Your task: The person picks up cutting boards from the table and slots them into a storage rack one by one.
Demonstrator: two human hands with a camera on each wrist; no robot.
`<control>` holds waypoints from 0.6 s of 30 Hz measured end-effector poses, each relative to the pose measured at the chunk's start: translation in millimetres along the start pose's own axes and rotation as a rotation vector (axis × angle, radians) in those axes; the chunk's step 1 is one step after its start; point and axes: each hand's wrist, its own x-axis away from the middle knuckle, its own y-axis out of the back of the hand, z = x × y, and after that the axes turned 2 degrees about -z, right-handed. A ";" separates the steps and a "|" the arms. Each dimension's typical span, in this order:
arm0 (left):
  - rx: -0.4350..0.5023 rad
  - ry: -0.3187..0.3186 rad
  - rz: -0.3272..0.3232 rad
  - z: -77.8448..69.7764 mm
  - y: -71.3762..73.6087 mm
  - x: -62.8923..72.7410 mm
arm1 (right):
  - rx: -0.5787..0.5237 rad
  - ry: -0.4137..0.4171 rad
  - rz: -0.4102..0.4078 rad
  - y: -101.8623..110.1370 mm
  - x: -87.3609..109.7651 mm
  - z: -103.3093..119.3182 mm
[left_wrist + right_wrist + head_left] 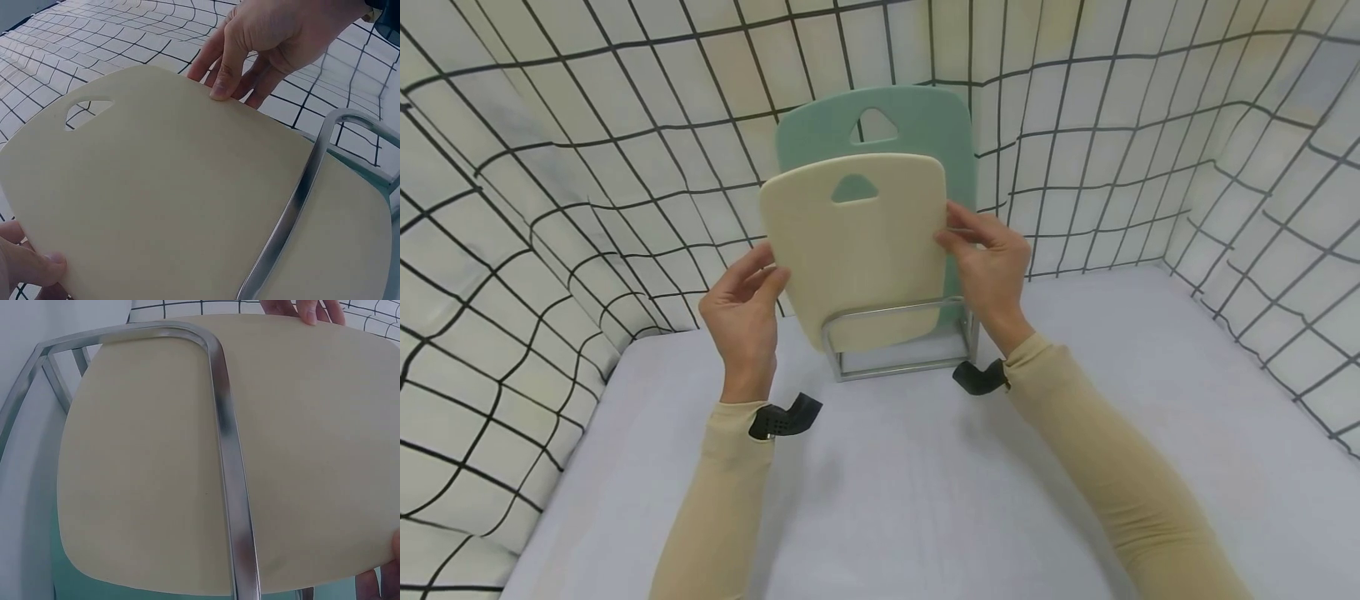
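A cream cutting board (857,250) with a cut-out handle stands slightly tilted behind the front rail of a metal rack (895,367). My left hand (745,317) pinches its left edge, thumb on the front face. At the right edge, my right hand (992,262) pinches the board with thumb in front. Behind it, a larger green cutting board (917,112) stands upright, partly hidden. In the left wrist view the left hand (28,265) shows at the lower left corner. Only some fingers of the right hand (381,581) appear in the right wrist view.
The rack stands on a white-covered table (880,483), near its back. A black wire grid (1120,133) over white cloth rises behind the table and along both sides. Black wrist cameras (786,417) sit at both sleeves.
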 end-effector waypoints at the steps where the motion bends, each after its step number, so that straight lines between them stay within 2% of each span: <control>1: 0.000 0.000 0.001 0.0 -0.5 0.1 | 0.001 -0.003 0.000 0.5 -0.3 -0.4; 7: 0.006 0.013 0.003 -0.8 -3.5 0.4 | 0.025 -0.028 -0.002 3.7 -0.9 -1.3; 18: -0.002 0.031 0.010 0.2 -6.7 1.5 | 0.030 0.008 -0.009 7.7 -1.9 -1.6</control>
